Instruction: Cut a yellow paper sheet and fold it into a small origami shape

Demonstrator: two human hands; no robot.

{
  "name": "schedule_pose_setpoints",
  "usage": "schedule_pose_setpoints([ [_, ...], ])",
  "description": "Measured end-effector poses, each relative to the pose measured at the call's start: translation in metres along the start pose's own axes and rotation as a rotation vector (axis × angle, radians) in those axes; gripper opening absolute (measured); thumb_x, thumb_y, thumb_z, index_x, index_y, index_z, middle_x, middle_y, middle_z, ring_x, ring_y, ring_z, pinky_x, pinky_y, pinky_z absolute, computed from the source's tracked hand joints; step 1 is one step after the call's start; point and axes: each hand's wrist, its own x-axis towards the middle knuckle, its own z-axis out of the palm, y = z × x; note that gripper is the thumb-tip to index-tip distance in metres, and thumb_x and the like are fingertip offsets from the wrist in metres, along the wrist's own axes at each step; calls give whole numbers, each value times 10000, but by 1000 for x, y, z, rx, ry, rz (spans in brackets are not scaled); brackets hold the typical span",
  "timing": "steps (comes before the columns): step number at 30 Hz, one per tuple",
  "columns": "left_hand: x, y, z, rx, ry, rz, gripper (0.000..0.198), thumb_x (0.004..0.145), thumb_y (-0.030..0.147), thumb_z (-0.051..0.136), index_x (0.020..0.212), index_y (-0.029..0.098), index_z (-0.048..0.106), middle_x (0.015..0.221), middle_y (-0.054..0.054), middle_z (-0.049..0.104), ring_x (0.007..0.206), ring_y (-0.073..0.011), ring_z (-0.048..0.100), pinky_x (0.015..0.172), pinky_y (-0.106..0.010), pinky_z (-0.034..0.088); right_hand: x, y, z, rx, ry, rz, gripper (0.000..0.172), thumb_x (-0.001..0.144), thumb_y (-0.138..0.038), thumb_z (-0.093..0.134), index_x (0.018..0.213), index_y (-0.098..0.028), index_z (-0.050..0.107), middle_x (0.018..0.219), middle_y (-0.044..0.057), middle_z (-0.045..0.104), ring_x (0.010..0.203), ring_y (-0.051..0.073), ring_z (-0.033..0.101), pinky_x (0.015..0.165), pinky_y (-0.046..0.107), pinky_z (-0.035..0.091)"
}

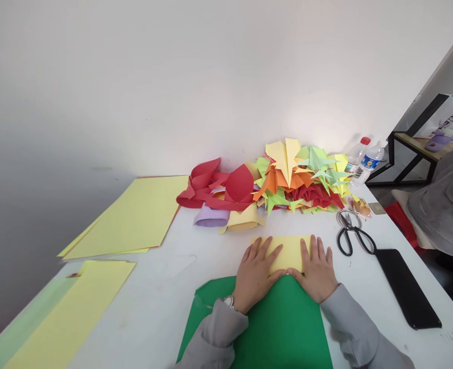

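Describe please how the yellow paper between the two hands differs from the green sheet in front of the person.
Colour: the yellow paper is pale; the green sheet is deeper.
Size: the yellow paper looks clearly smaller than the green sheet.
Place: the yellow paper lies farther from the person; the green sheet lies nearer.
Both are on the white table.

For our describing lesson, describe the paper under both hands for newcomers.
On the table, find the green sheet at bottom centre. At its far edge lies the yellow paper; unlike the larger yellow sheets at left, it lies under the left hand and right hand.
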Motion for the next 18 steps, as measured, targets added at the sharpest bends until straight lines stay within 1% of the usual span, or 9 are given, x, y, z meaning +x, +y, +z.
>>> schedule_pose_setpoints([
  [4,0,-2,1,-20,-43,-1,610,838,654,436,1362,341,456,1459,-52,421,1335,-341,343,1040,-485,339,-2,6,-2,14,-20,-17,788,871,-673,315,1488,-205,168,1562,158,57,1435,326,22,1111,538,49],
  [9,-1,-5,3,-28,-43,17,591,861,636,409,1368,335,447,1479,-55,391,1350,-333,322,1050,-485,328,-3,16,-2,19,-31,-53,669,911,-585,322,1481,-267,179,1569,113,62,1440,285,39,1116,537,51],
  [14,-4,-10,5,-34,-50,31,572,867,619,418,1374,353,434,1493,-53,367,1362,-325,310,1058,-476,329,-3,22,-4,17,-47,-75,636,927,-554,312,1482,-281,165,1571,85,46,1443,264,40,1121,535,63],
  [18,-4,-16,2,-93,-122,35,539,886,579,425,1383,369,413,1528,-37,302,1390,-320,258,1085,-479,304,-4,30,-6,-6,-63,-105,578,949,-487,290,1480,-298,164,1572,55,53,1443,249,59,1114,562,79],
])
